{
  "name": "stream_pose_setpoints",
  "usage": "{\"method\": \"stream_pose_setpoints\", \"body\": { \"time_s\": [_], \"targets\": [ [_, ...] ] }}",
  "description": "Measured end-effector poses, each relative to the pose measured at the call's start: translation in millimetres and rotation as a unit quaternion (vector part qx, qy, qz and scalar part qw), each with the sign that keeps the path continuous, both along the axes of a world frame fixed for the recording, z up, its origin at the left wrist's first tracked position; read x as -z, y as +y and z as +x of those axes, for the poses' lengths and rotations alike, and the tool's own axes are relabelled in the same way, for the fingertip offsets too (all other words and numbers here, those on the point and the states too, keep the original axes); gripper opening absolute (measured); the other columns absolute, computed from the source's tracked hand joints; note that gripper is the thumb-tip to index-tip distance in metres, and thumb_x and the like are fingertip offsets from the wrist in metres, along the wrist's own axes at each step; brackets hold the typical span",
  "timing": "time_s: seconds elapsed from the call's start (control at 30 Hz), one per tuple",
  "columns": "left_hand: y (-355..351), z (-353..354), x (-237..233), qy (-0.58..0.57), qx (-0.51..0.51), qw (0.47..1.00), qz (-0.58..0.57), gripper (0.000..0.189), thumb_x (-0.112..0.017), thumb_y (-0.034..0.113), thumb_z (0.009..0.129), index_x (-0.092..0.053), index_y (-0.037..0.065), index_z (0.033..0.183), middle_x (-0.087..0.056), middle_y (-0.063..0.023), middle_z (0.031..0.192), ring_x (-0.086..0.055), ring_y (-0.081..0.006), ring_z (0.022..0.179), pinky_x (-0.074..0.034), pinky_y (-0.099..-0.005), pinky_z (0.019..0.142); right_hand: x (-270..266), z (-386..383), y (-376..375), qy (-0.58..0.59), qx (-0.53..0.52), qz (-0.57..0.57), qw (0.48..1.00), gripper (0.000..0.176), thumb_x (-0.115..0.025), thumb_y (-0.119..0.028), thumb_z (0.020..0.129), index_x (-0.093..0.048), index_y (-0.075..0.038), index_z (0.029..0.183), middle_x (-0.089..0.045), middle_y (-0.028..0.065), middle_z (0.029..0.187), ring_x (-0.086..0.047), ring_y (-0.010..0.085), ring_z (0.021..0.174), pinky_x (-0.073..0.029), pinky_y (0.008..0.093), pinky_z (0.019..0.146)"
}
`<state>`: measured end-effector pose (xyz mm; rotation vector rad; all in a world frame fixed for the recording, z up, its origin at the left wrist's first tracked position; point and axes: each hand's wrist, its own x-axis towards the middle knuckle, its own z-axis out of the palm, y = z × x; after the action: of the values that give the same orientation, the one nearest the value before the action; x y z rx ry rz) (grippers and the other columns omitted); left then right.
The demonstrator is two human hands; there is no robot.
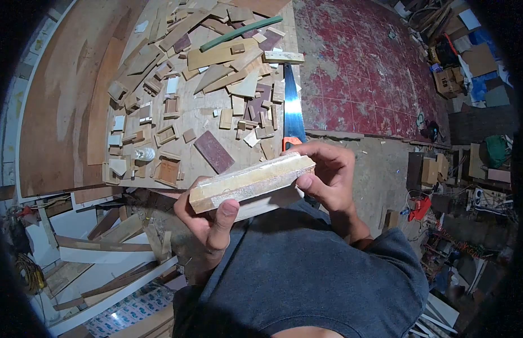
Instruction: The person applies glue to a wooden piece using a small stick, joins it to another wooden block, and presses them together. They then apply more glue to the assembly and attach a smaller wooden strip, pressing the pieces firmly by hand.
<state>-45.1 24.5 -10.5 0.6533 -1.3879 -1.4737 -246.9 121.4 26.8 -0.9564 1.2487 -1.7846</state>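
Note:
My left hand (pixel 209 224) and my right hand (pixel 335 183) hold a pale wooden piece (pixel 253 183) between them, in front of my chest. It looks built of joined boards, with a rough whitish strip along the side facing me. My left thumb presses its near left end, while the fingers go behind and under it. At the other end, my right thumb lies on the near side and the fingers curl over the back. Just beyond the piece, a handsaw (pixel 293 107) with an orange and black handle lies at the table's right edge.
Wood offcuts (pixel 225 79) and small wooden boxes (pixel 167 134) cover much of the worktable (pixel 194 118). A maroon board (pixel 214 152) and a clear container (pixel 144 154) lie nearer me. Scrap boards (pixel 109 253) are stacked at lower left. Red tiled floor (pixel 368 73) stretches to the right.

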Motion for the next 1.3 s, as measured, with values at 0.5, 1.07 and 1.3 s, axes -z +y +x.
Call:
{"method": "stream_pose_setpoints", "body": {
  "time_s": [0.5,1.07,1.3],
  "targets": [
    [-14,-25,-22,0.029,0.042,0.998,-0.027,0.052,-0.08,0.016,0.075,-0.053,-0.007,0.113,-0.063,-0.0171,0.103,-0.062,-0.0216,0.093,-0.049,-0.0345,0.089,10,-2,-4,0.016,0.004,-0.018,1.0,0.037,-0.076,-0.006,0.078,-0.064,0.005,0.112,-0.068,0.0121,0.106,-0.066,0.0185,0.099,-0.052,0.033,0.09],
    [-31,-19,-25,-0.003,0.168,0.975,-0.145,0.044,-0.078,0.014,0.072,-0.06,-0.008,0.107,-0.07,-0.0241,0.096,-0.071,-0.0255,0.089,-0.056,-0.0333,0.081,5,-6,-5,0.1,-0.048,-0.05,0.993,0.037,-0.083,-0.006,0.071,-0.069,0.004,0.103,-0.071,0.0165,0.102,-0.068,0.0236,0.096,-0.051,0.0356,0.088],
    [-27,-22,-30,0.009,0.177,0.979,-0.102,0.045,-0.083,0.013,0.069,-0.062,-0.006,0.104,-0.07,-0.0228,0.096,-0.071,-0.0247,0.088,-0.056,-0.0347,0.083,9,-4,-6,0.113,-0.043,-0.065,0.991,0.037,-0.083,-0.007,0.07,-0.069,0.003,0.103,-0.071,0.016,0.1,-0.068,0.0244,0.095,-0.052,0.0357,0.087]
  ]
}}
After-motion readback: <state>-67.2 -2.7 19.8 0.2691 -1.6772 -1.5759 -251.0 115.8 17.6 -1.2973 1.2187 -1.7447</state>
